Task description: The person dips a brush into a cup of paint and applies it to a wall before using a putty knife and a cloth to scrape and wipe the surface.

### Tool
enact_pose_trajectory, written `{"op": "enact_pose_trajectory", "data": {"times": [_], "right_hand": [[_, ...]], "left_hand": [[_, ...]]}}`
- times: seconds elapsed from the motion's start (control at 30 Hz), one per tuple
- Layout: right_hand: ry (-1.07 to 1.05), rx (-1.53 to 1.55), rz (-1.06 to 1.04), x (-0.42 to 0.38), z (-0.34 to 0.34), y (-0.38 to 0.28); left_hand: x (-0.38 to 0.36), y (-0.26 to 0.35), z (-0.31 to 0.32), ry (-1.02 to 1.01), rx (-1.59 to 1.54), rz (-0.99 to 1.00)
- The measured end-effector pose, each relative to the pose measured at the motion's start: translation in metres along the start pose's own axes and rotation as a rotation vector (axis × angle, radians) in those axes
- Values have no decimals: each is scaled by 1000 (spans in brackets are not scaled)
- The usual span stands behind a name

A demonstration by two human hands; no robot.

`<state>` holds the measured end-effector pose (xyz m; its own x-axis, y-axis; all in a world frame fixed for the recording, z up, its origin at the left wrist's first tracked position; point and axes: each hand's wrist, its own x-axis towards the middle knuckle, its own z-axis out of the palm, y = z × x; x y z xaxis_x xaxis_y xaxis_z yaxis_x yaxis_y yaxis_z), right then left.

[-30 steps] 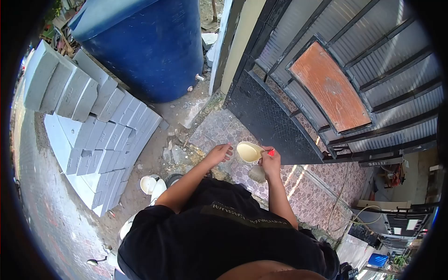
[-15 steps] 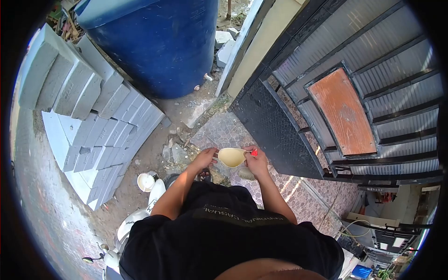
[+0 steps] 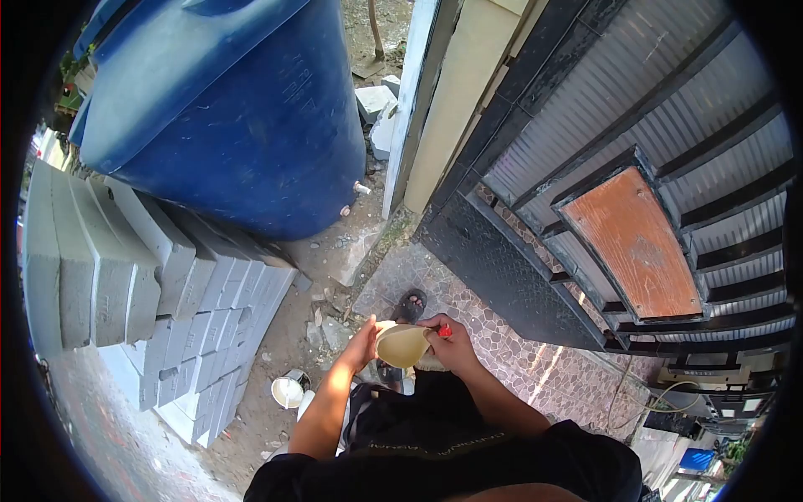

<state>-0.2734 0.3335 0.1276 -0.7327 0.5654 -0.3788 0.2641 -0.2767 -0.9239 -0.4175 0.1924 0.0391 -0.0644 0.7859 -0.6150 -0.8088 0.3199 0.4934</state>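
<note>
Your cream, rounded, open-topped container [image 3: 401, 350] has moved lower in view, and your left hand [image 3: 360, 347], apart from it a second ago, now grips its left rim. It is therefore held from both sides. Your right hand [image 3: 452, 348] pinches the opposite edge along with a small red object [image 3: 444, 331]. A dark-sandalled foot [image 3: 411, 306] now shows on the patterned tiled paving [image 3: 502, 336].

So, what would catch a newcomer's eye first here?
Probably the big blue tank at upper left, with stacked grey blocks below it. Next, the orange panel on the barred gate at right, and the cream bowl between the person's left hand and right hand, below centre.
</note>
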Motion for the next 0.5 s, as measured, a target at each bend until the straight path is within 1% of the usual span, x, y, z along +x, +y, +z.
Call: {"op": "enact_pose_trajectory", "data": {"times": [0.03, 0.1, 0.17, 0.2, 0.23, 0.3, 0.33, 0.37, 0.43, 0.47, 0.5], "right_hand": [[-28, 2, 17, 11, 0, -6], [-68, 7, 46, 38, -2, -3], [-135, -79, 76, 69, -8, -10], [-133, -62, 29, 86, -8, -6], [-130, -56, 42, 99, -8, -8], [-168, -160, -84, 129, -12, -14], [-174, -126, -64, 141, -13, -18], [-173, -122, -56, 151, -16, -24], [-222, -90, 129, 171, -22, -36], [-219, -81, 138, 178, -24, -37], [-239, -64, 63, 187, -28, -38]], "left_hand": [[18, -3, -7, 42, -46, 42], [46, -3, -22, 59, -209, -92], [73, 5, -27, 52, -269, -56], [78, 23, -19, 14, -391, -84], [83, 35, -18, 21, -395, -97], [98, 60, -19, -45, -444, -95], [103, 71, -17, -39, -449, -103], [109, 83, -15, -53, -335, -61], [122, 105, -13, -84, -103, 25], [127, 109, -14, -79, -102, 12], [133, 114, -14, -88, -86, -11]]}}
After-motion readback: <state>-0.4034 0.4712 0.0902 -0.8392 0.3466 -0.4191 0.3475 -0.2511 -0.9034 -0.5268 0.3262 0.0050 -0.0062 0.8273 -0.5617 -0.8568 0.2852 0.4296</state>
